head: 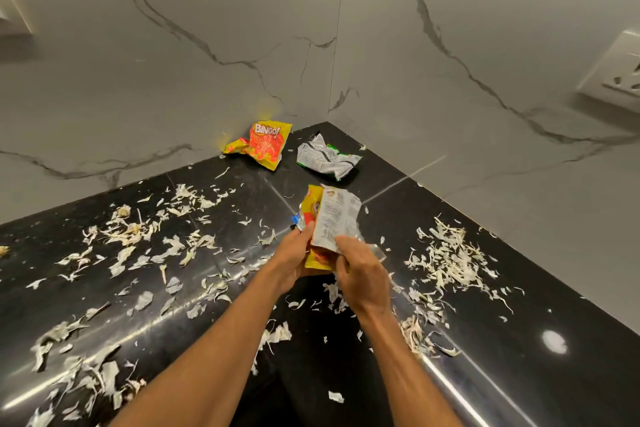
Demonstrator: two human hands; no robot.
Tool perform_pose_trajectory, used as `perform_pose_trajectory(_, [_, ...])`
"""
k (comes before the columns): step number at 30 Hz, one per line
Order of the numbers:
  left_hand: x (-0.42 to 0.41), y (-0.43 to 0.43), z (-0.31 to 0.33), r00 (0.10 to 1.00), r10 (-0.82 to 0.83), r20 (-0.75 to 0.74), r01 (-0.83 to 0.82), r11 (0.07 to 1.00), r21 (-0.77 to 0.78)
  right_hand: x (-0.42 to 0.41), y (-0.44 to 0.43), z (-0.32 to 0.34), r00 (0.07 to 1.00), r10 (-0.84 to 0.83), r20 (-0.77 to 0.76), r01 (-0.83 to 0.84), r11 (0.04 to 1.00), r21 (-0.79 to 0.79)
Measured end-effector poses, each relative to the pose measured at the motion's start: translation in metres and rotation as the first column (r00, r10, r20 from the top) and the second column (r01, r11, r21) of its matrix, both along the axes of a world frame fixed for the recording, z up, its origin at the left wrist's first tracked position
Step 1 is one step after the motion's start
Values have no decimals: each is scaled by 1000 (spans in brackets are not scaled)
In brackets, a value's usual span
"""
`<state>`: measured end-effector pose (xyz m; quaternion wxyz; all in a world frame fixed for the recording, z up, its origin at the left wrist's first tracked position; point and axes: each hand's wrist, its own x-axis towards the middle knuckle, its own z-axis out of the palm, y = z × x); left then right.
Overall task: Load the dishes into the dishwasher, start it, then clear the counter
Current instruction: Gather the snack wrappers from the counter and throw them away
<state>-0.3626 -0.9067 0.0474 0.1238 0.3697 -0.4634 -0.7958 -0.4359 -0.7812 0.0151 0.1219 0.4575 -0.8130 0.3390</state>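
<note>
Snack wrappers (334,218), crumpled, yellow behind printed silver

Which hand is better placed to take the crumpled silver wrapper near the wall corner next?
Probably the right hand: it only pinches the lower edge of the held packets, while the left hand grips the bundle from below. The silver wrapper lies straight ahead.

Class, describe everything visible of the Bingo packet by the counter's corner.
The Bingo packet is a crumpled, glossy wrapper, red with yellow edges and white lettering. It looks empty and lies on the black counter, its top against the marble-look wall. A silver wrapper lies apart, to its right.
</note>
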Motion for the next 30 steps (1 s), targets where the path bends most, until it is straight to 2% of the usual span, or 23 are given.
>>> perform_pose_trajectory(2, [2, 5, 6, 997, -12, -70, 16, 999, 50, 8, 4, 2, 998, 47, -37, -46, 999, 18])
perform_pose_trajectory(4, [7, 10, 8, 995, -25, -98, 27, 999, 27, 14, 7, 5, 994, 100, -38, -99, 995, 32])
perform_pose_trajectory(8, [23, 17, 4, 999, 39, -11, -40, 994, -106, 25, 19, 18, 965, 261, 37, -263, 962, 70])
perform_pose_trajectory(11, [39, 19, 1, 997, 77, -11, -78, 992, -95, 28, 30, 24, 965, 249, 88, -251, 968, 16])
perform_pose_trajectory(14, [62, 22, -1, 997, 68, -23, -69, 995, -74, 37, 33, 35, 937, 78, 340, -46, 994, -99])
perform_pose_trajectory(16, [80, 28, 0, 997, 58, -43, -60, 996, -60, 46, 30, 42, 842, -5, 540, 73, 992, -104])
perform_pose_trajectory(19, [109, 36, -2, 997, 55, -61, -58, 997, -52, 64, 27, 45, 685, 69, 725, 63, 986, -154])
perform_pose_trajectory(23, [146, 46, -4, 995, 91, -31, -93, 993, -78, 97, 23, 36, 636, 108, 764, 5, 989, -145])
perform_pose_trajectory(30, [221, 62, -20, 996, 72, 61, -62, 985, -158, 173, 36, 16, 666, 113, 737, -1, 989, -151])
